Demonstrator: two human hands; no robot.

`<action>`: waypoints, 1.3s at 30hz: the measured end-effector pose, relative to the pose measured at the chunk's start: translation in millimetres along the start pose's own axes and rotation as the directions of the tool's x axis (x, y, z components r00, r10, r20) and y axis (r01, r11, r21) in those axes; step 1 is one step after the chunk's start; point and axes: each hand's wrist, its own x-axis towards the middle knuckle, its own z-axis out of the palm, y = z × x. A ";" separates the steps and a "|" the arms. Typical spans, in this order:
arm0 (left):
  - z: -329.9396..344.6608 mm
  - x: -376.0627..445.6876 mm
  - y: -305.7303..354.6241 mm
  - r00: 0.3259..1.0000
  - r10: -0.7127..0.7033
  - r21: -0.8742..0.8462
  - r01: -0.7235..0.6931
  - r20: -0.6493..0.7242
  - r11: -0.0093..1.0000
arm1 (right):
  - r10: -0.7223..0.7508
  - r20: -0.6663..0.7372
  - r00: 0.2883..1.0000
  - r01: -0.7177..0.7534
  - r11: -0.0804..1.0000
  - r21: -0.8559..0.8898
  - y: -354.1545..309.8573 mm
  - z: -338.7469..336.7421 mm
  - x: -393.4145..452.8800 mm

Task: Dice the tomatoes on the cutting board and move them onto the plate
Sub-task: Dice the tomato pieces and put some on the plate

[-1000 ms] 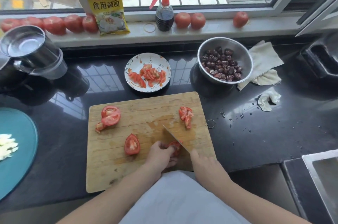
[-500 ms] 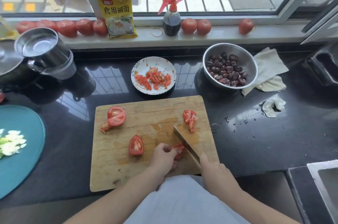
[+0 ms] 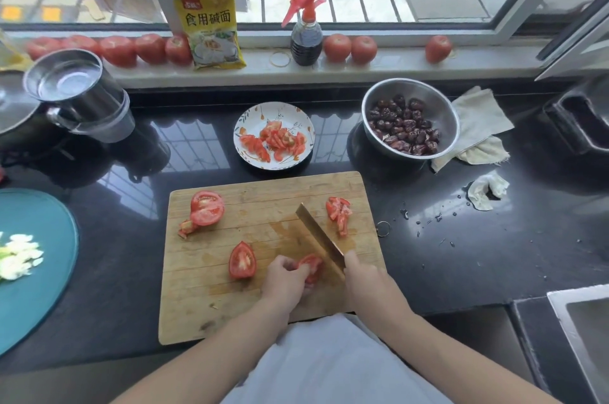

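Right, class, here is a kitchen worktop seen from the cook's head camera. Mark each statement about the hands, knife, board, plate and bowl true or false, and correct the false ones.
1. The right hand grips the knife. True.
2. The left hand lies flat on the bare cutting board. False: its fingers hold a tomato piece beside the blade.
3. The plate already holds cut tomato. True.
4. The metal bowl holds whole tomatoes. False: it holds dark wrinkled fruits; the whole tomatoes stand on the window sill.
5. A tomato wedge lies on the board left of the left hand. True.
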 end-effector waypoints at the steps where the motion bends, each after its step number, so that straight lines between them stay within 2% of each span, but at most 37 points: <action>1: -0.5 2.2 -0.9 1.000 0.004 0.008 -0.004 0.003 1.000 | -0.049 0.005 0.999 0.049 0.998 -0.030 0.2 -3.6 -6.2; 5: 0.3 20.6 -14.3 1.000 0.011 0.040 -0.011 -0.003 0.999 | -0.149 -0.024 0.989 0.144 0.978 -0.149 2.8 -4.7 -25.4; 8: 2.0 26.4 -17.2 1.000 0.005 0.029 -0.004 -0.004 1.000 | -0.154 0.041 0.987 0.159 0.968 -0.192 -0.4 -0.8 -27.4; 13: -0.4 5.6 0.8 0.999 0.024 0.037 -0.023 -0.029 0.999 | -0.154 0.058 0.986 0.164 0.952 -0.260 4.9 20.1 -20.7; 16: -0.5 7.2 0.8 1.000 0.020 0.041 -0.019 -0.024 0.999 | -0.170 -0.004 0.985 0.164 0.957 -0.237 5.4 19.8 -22.0; 20: -1.2 12.2 -1.8 1.000 0.000 0.020 0.000 -0.015 1.000 | -0.069 0.162 0.984 0.099 0.977 -0.188 10.0 -2.7 -38.0; 23: -0.8 16.2 -4.5 1.000 -0.012 0.010 0.012 0.002 1.000 | -0.039 0.208 0.977 0.072 0.985 -0.155 13.2 2.9 -38.2; 28: -1.0 9.9 -2.9 0.997 0.050 0.050 -0.047 -0.050 0.998 | -0.106 0.069 0.992 0.116 0.980 -0.162 -35.0 19.0 8.5; 30: -0.3 8.0 -3.0 0.998 0.043 0.024 -0.042 -0.047 0.999 | -0.096 0.086 0.992 0.104 0.990 -0.099 -39.7 13.8 18.0; 33: 1.0 7.0 -5.2 1.000 0.002 -0.041 -0.003 -0.019 0.999 | 0.009 0.101 0.995 -0.011 1.000 0.022 -22.4 5.3 8.0; 35: 1.4 7.1 -5.4 1.000 -0.002 -0.053 0.001 -0.014 0.999 | 0.060 0.131 0.990 -0.065 0.997 0.041 -11.3 4.0 -5.6; 39: -0.4 10.2 -8.0 1.000 -0.017 -0.051 0.016 -0.015 0.999 | 0.021 0.128 0.992 -0.025 0.999 0.028 -4.0 5.1 -18.1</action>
